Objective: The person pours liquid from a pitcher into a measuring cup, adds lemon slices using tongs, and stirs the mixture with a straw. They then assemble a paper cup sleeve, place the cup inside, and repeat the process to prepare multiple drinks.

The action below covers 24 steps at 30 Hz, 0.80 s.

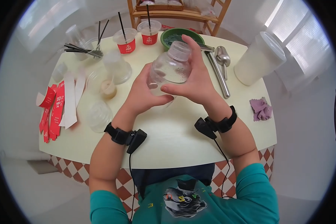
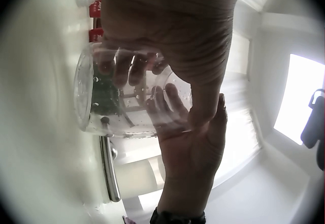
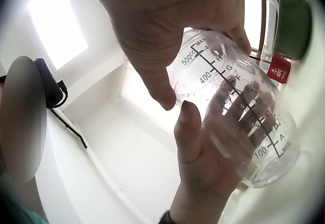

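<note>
A clear plastic shaker with a rounded, narrower top is tilted above the table, gripped from both sides. My left hand wraps its fingers round the near left side of the body. The right hand curls round the other side, its fingers reaching up by the top and its thumb across the front. A black 500cc scale runs down the wall in the right wrist view. Drops cling inside the see-through shaker, and the left wrist view shows fingers through it.
Behind stand two red-labelled cups with straws and a green bowl. On the right are a metal rod, a metal scoop, a pitcher and a purple cloth. Red paper sleeves and clear lids lie left.
</note>
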### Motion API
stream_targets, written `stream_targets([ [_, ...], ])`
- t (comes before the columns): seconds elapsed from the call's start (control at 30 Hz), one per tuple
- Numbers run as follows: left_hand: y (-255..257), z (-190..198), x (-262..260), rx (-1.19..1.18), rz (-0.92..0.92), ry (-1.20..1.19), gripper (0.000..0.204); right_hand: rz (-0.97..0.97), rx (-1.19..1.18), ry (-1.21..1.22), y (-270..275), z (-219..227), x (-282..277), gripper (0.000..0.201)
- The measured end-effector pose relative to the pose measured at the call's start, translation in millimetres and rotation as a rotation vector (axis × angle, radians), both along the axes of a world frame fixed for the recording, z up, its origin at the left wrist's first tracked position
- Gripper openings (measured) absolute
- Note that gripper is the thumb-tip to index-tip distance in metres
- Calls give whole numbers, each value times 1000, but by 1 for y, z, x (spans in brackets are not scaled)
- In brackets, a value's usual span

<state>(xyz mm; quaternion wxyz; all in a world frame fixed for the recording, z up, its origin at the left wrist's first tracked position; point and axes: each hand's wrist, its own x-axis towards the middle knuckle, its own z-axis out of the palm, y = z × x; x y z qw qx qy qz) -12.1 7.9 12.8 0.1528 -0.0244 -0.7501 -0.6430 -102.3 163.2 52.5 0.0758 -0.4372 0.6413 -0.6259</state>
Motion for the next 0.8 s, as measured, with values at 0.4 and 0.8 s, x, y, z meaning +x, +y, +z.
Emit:
stream_targets([
  [0.4,-13,-3,4,243,-289,-91,96,38,-211,-48,11,11,-18,109],
  [0.8,-13,-17,-3,10,-69,-44,102,-463,579,288,31,3,-42,99],
])
